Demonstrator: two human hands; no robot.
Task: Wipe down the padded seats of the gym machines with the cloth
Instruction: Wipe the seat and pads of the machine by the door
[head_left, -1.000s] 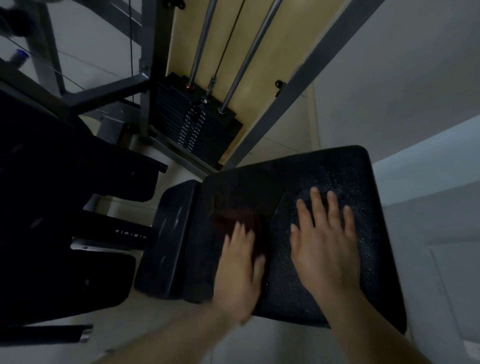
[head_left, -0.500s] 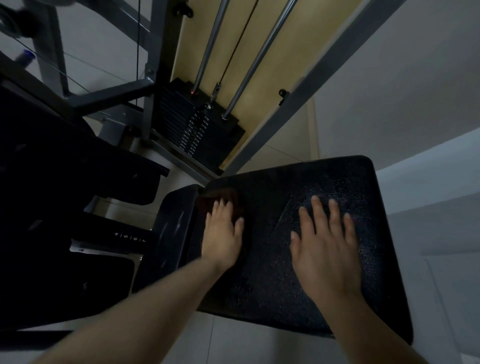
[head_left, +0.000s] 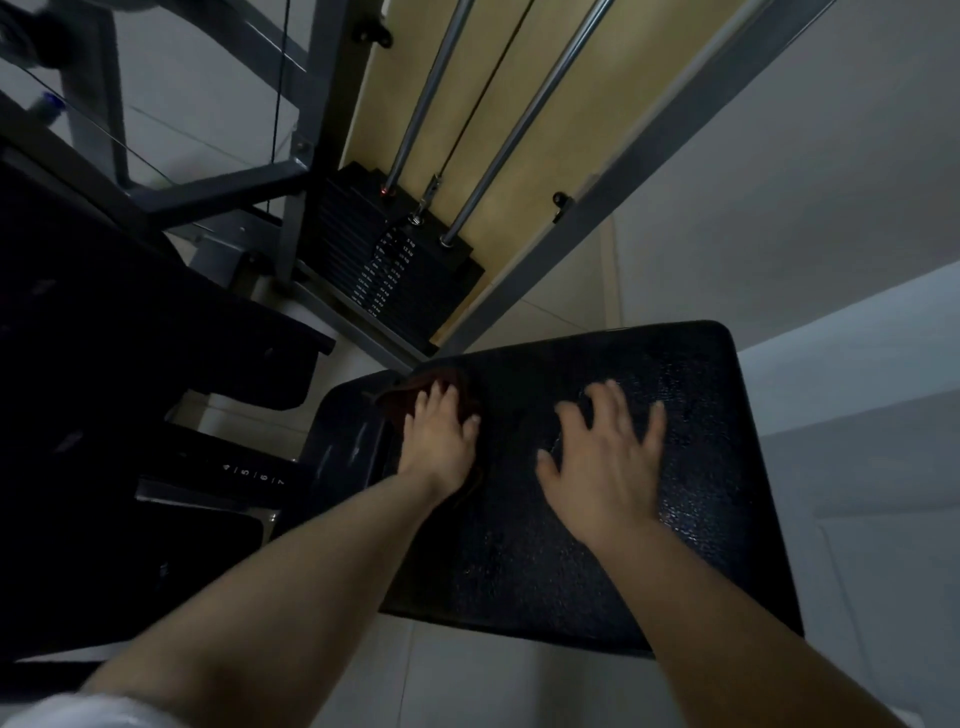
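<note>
Mid-wipe on one pad, judging by the layout. Left hand (head_left: 439, 441) pressed flat on the cloth (head_left: 415, 387), fingers fairly straight and together, pushing rather than pinching. Cloth dark reddish, bunched beyond and to the left of those fingertips, with a corner also peeking out just below the heel of the hand; sitting at the far left corner of the padded seat (head_left: 727, 467), right at its edge. Right hand (head_left: 605, 470) spread on the bare vinyl well to the right of the cloth, fingers splayed and a little blurred, holding nothing, apparently bracing.

Progress, as a judgement: faint sheen and speckling on the vinyl to the right of the right fingers and below the wrist, possibly dampness from wiping, possibly just texture under dim light — hard to tell. Far left corner being covered now. Near edge and right-hand strip not visibly under the cloth. Second pad (head_left: 343, 447) just left of the left fingers, and the larger dark pad (head_left: 130, 322) further left, apparently yet to do. Weight stack (head_left: 395, 270) beyond the fingertips, no part of the job.
</note>
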